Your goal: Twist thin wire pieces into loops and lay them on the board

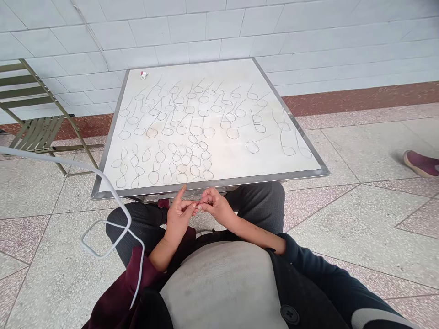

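My left hand and my right hand meet in front of the table's near edge, above my lap. Fingertips of both are pinched together on a thin wire, of which only a faint loop shows above them. Rows of thin wire pieces lie on the white table. Those toward the back are single loops with a straight tail, such as one wire loop. At the front left are several double-loop wires shaped like a figure eight.
A small red and white object sits at the table's back left corner. A folding chair stands left. A pale cable hangs at the left. Someone's shoe is on the floor at right.
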The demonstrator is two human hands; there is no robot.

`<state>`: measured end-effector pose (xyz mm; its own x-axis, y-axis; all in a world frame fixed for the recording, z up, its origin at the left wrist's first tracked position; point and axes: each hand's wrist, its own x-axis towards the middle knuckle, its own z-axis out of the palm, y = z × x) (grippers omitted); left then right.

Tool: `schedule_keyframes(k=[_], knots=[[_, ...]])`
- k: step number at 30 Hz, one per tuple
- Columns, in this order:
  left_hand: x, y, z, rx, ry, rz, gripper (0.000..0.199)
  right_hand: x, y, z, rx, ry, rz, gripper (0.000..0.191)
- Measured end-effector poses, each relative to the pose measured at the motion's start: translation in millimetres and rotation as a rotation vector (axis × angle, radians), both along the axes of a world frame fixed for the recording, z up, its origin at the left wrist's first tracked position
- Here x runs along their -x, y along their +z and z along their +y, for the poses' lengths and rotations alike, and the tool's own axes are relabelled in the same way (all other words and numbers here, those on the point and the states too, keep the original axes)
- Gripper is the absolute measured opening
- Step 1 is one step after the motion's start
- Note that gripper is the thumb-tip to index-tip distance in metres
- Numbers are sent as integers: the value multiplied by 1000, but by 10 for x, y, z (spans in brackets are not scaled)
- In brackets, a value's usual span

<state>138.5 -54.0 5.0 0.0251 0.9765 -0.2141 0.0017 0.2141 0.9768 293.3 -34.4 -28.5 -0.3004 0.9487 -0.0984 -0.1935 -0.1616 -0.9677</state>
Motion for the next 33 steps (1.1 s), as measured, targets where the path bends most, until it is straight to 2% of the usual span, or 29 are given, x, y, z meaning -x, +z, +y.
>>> schedule_keyframes(k=[4, 11, 17, 27, 33], knots=[[10, 51, -9, -78, 8, 134, 67, 6, 10, -2, -14, 8, -14, 33], [9, -10, -4, -57, 52, -15, 73, 8, 35, -6, -76, -20, -56, 28], [6, 11, -11, -77, 118, -27, 73, 20, 51, 3, -103, -12, -60, 23], [0, -16, -10, -17, 111, -190, 69, 39, -29, 8, -105, 9, -60, 23], [-3, -31, -18, -11, 92, -168, 68, 57, 18, -3, -55, 49, 48, 27]])
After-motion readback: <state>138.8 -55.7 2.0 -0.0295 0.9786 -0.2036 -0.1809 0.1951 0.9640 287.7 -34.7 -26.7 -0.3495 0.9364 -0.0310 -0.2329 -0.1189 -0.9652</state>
